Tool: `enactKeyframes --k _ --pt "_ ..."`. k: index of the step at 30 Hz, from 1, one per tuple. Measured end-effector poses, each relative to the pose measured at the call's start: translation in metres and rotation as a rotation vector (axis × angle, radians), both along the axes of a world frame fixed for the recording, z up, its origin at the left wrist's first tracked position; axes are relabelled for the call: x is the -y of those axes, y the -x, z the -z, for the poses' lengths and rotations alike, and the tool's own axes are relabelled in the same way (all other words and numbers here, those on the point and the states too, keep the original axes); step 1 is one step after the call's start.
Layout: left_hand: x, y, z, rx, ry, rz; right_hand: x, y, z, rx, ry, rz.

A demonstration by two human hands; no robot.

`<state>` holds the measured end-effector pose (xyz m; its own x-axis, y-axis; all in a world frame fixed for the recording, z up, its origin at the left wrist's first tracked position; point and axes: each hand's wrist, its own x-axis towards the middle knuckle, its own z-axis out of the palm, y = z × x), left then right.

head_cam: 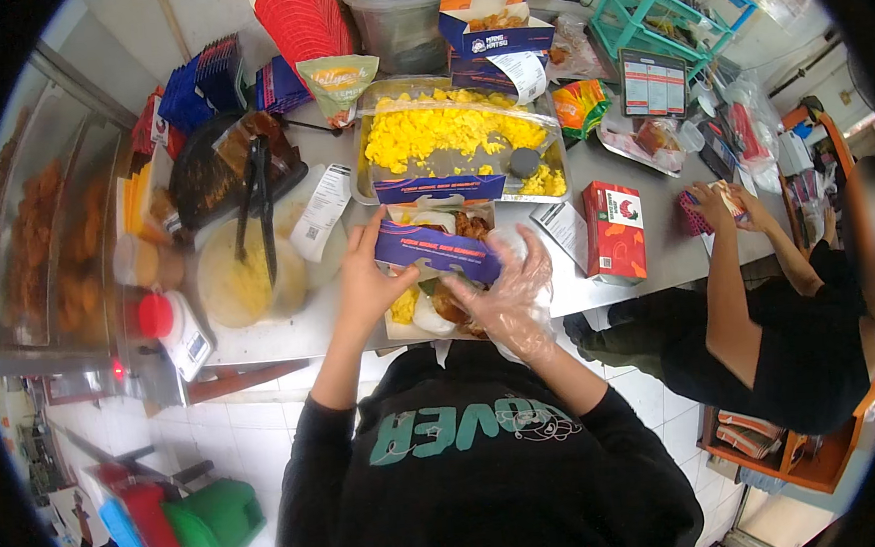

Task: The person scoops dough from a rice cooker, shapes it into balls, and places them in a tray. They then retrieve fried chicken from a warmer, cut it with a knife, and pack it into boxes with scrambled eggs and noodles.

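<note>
A purple paperboard meal box lid is between my two hands, tilted over an open box of food with a white mound, yellow egg and a brown piece. My left hand, bare, grips the lid's left end between thumb and fingers. At the right end is my right hand in a clear plastic glove, thumb and fingers spread around the lid's edge; its exact contact is hard to tell. Just behind, a second open box holds browned pieces. Beyond it a metal tray holds scrambled egg.
Left of my hands stand a round tub with black tongs, a paper receipt and a scale. A red box stands to the right. Further right, a co-worker's hands hold a packet. Stacked boxes rise behind the tray.
</note>
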<state>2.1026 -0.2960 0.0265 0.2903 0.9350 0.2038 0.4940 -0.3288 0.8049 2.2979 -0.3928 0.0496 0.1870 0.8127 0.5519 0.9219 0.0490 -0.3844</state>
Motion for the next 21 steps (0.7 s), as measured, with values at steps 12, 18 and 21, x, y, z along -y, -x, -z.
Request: enactKeyframes --k 12,18,21 --pt "-0.022 0.076 0.000 0.022 0.074 0.613 0.018 -0.071 0.037 0.040 0.119 -0.401" --pt "0.027 0.097 0.072 -0.166 -0.468 0.679 0.058 -0.070 0.096 0.333 -0.092 -0.595" --pt "0.040 0.100 0.099 -0.081 -0.430 0.668 0.068 -0.066 0.101 0.390 0.003 -0.513"
